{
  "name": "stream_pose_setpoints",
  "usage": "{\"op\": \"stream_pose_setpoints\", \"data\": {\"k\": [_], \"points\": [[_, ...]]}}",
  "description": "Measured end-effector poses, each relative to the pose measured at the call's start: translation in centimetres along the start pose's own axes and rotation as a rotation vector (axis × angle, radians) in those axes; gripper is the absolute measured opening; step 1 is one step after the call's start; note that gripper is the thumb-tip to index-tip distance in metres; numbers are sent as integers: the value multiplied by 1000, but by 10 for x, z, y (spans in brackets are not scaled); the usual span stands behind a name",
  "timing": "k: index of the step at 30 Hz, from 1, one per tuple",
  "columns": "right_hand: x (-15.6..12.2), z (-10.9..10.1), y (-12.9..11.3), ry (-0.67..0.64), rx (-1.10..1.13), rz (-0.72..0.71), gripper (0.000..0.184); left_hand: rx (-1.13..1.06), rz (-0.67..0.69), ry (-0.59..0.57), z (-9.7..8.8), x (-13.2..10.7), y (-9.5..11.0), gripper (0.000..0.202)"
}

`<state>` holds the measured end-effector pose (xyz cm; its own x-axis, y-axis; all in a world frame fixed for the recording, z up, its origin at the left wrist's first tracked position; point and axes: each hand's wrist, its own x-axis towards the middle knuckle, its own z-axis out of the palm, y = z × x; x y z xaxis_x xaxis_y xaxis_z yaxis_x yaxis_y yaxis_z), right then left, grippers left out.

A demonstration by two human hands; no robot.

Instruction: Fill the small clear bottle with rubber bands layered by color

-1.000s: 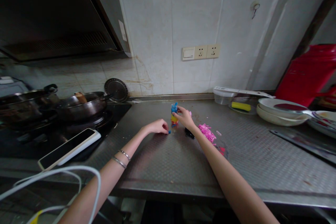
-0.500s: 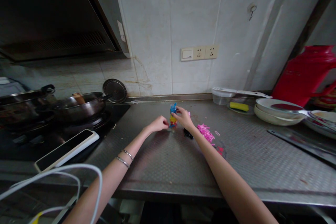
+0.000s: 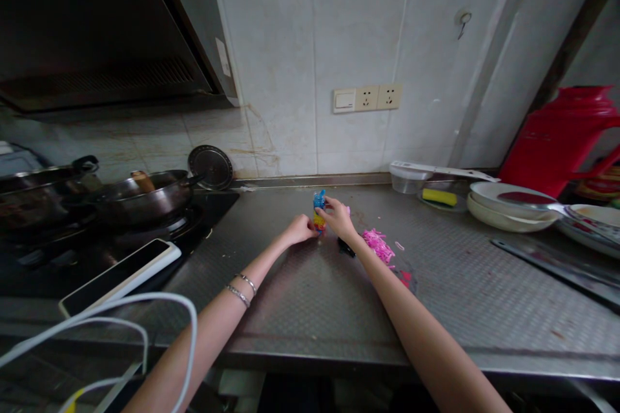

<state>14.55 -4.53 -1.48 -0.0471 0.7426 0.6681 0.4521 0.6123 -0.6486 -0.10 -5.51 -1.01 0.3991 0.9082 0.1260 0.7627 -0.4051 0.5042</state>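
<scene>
A small upright container (image 3: 318,201), see-through with blue, yellow and red bands of colour from top to bottom, stands on the metal counter. My right hand (image 3: 340,219) grips it from the right side with thumb and fingers. My left hand (image 3: 302,228) is closed, its fingertips pressed at the container's lower left edge; whether they pinch something small there is hidden. Just right of my right wrist lies a heap of pink loops (image 3: 378,245) that look like small elastic bands. A black item (image 3: 345,247) is partly covered by my right wrist.
On the left are a stove with a pan (image 3: 140,203), a white-edged phone-like device (image 3: 121,276) and a looped white cable (image 3: 186,335). On the right stand a plastic tub (image 3: 407,182), a yellow sponge (image 3: 439,196), stacked bowls (image 3: 508,214), a knife (image 3: 552,266) and a red thermos (image 3: 557,135).
My left hand has moved right, up against the container's lower part. My right hand keeps its hold on the container. The view has shifted slightly.
</scene>
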Motion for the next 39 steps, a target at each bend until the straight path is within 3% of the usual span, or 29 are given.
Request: {"op": "stream_pose_setpoints", "data": {"k": [16, 19, 23, 26, 29, 39], "points": [[1, 2, 2, 16, -43, 3, 32, 82, 111, -51, -5, -2, 1, 14], [1, 1, 0, 6, -37, 11, 33, 42, 102, 1, -24, 3, 3, 17], [2, 0, -1, -7, -18, 5, 37, -51, 163, 124, -63, 13, 17, 21], [2, 0, 0, -19, -2, -14, 35, -59, 215, 132, -88, 21, 32, 21], [2, 1, 2, -16, 3, -10, 37, -42, 237, 131, -101, 30, 44, 22], [3, 1, 1, -18, -35, -4, 31, -19, 283, 78, -88, 51, 42, 20]]}}
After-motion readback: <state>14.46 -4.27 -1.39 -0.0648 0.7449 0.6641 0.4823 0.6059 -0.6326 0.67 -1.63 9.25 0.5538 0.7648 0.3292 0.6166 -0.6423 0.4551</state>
